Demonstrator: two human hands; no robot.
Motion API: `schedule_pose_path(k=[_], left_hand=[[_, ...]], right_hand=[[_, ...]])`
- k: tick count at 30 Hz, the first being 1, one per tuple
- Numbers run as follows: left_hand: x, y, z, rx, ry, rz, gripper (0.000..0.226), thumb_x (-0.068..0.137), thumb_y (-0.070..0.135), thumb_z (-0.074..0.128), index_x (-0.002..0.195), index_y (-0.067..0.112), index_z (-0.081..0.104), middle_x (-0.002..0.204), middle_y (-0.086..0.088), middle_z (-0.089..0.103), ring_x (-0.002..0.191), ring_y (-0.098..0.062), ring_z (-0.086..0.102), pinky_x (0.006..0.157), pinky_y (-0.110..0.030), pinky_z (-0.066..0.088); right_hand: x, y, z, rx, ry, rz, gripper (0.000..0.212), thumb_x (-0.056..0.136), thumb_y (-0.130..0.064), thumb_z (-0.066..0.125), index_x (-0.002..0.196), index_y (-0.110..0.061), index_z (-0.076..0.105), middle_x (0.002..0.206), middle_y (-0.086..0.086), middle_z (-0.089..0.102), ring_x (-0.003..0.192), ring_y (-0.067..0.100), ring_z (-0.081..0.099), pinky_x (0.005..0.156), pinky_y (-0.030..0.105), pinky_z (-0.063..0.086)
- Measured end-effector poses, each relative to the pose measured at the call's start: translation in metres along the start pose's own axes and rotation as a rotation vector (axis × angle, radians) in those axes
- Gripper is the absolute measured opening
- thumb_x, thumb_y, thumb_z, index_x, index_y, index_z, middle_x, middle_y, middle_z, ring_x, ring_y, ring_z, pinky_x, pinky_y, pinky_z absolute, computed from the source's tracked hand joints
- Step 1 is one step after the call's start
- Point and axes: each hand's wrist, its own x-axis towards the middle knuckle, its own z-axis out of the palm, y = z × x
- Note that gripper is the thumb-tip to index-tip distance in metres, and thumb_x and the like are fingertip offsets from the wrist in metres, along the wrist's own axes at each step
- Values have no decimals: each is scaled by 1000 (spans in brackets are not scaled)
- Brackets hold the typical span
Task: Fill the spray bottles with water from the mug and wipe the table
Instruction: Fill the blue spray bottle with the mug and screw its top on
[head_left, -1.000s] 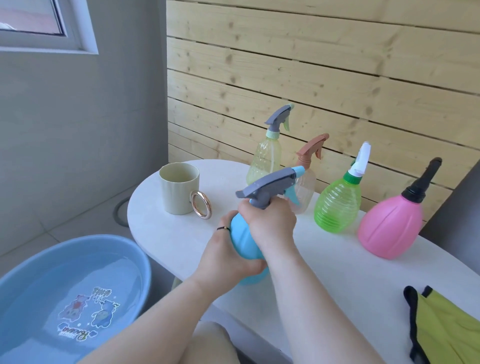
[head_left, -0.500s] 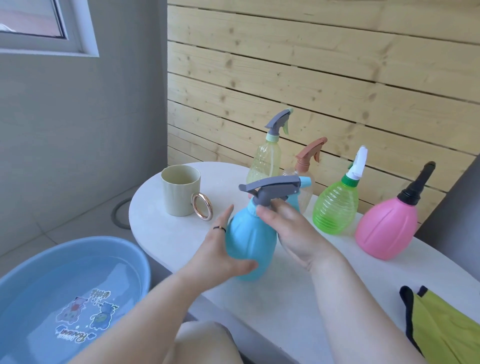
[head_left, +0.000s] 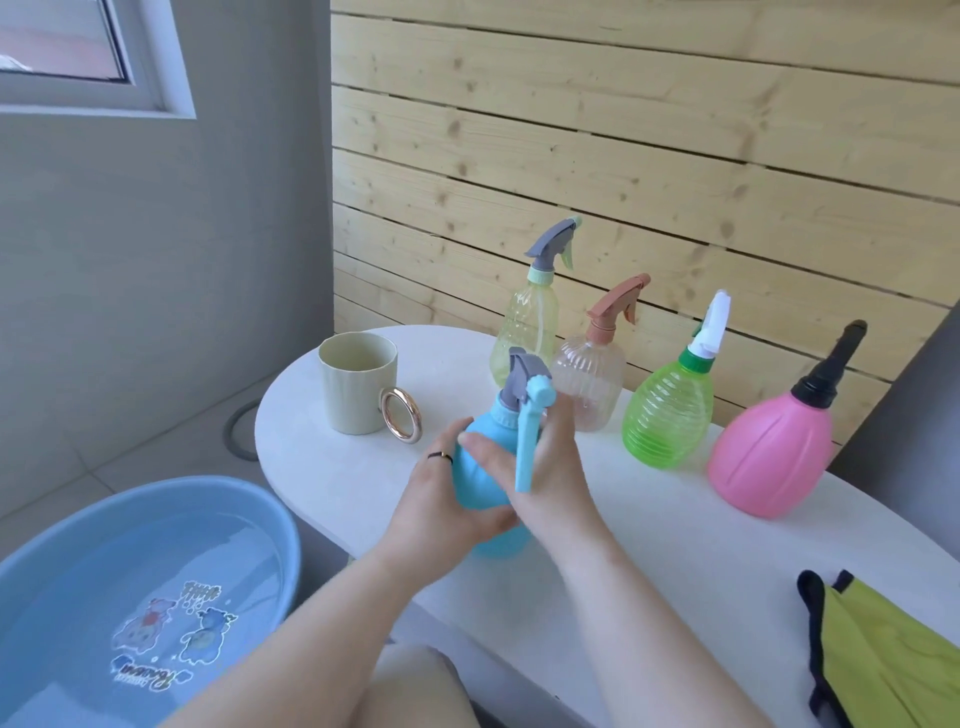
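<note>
While I sit at the white table (head_left: 649, 519), the blue bottle (head_left: 488, 426) stands near its front edge, right between my 2 hands. My left hand (head_left: 436, 504) is curled round its fat belly and holds it tight. My right hand (head_left: 550, 467) lies on the other side with the fingers mostly straight, just touching, and the long blue trigger (head_left: 524, 452) hangs down over it.

I think this bottle is light, because it is thin plastic and maybe has no water in it yet. The belly is round and smooth, so it may slip if it gets wet, and it may squish if I squeeze hard. The best place to hold is the belly with 1 hand and the ring under the grey top (head_left: 522, 374) with the other. The trigger looks thin, so I would not pull on that.

The mug (head_left: 358, 382) looks hard and heavier, and it could break. I would lift it by its gold ring handle.

Some things I cannot see. The blue plastic hides what is inside, and my hands hide the bottom. I cannot tell if the top is loose or tight. I cannot tell if the mug has water. The green cloth (head_left: 893, 649) and the blue tub (head_left: 280, 519) of water are cut off at the edges. 4 more bottles stand at the back.
</note>
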Motion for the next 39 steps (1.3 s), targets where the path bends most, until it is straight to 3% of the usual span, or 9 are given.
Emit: schedule_pose_path(k=[2,6,10,15,22,28,31,37,39], left_hand=[[5,1,-10,-16,-101,2,74,67,11,77,120,36,32,102,25,48,88,20,48,68,2,39],[15,-2,-23,-10,-263,-17,73,55,23,81,106,48,36,112,23,51,104,10,48,81,-7,45],[15,-5,-22,-11,-246,-30,77,54,27,80,114,44,36,117,17,51,110,6,47,90,-16,45],[5,-5,-10,-16,-108,-6,79,64,19,80,116,44,27,108,27,45,108,-3,48,86,-14,40],[13,-4,-19,-15,-202,-23,74,66,16,78,117,43,32,111,23,49,110,-6,50,81,-7,42],[9,-4,-16,-62,-169,-29,82,66,13,77,131,31,30,108,28,44,110,-7,49,87,-16,44],[8,-3,-15,-58,-160,-29,84,67,12,77,133,30,28,111,24,46,110,-8,50,87,-16,44],[8,-1,-16,-12,-187,-24,77,67,13,77,122,37,29,108,25,45,106,-3,48,78,-3,41],[7,-1,-15,-17,-170,-30,78,66,13,78,124,36,30,109,22,48,104,-1,49,75,0,40]], right_hand=[[5,-1,-17,-23,-237,29,84,63,-30,67,136,-25,25,129,-4,43,120,8,43,101,28,37],[19,-10,-44,33,-519,-13,46,68,-21,55,111,-37,49,114,-23,54,110,-9,49,94,15,40],[17,-7,-33,144,-339,-20,22,74,-16,63,90,-30,57,100,-9,64,95,1,58,84,12,43],[5,-9,0,-11,175,0,34,73,-22,74,86,-23,43,83,-18,48,79,-4,50,67,7,37],[11,-17,-31,197,-341,56,27,74,-18,63,99,-21,54,100,-15,61,98,-2,56,87,17,44],[16,-15,-25,220,-97,-39,22,78,1,64,74,-20,58,62,-16,63,60,-9,56,62,4,42],[12,-12,-11,119,65,-87,28,76,-5,69,75,-22,47,69,-14,55,57,-10,52,58,3,38],[20,-18,-34,65,-415,18,25,84,-11,63,100,-28,55,98,-13,63,89,-8,58,79,4,42],[21,-16,-35,94,-389,1,19,81,-11,66,92,-26,60,97,-9,66,84,-8,59,78,4,42]])
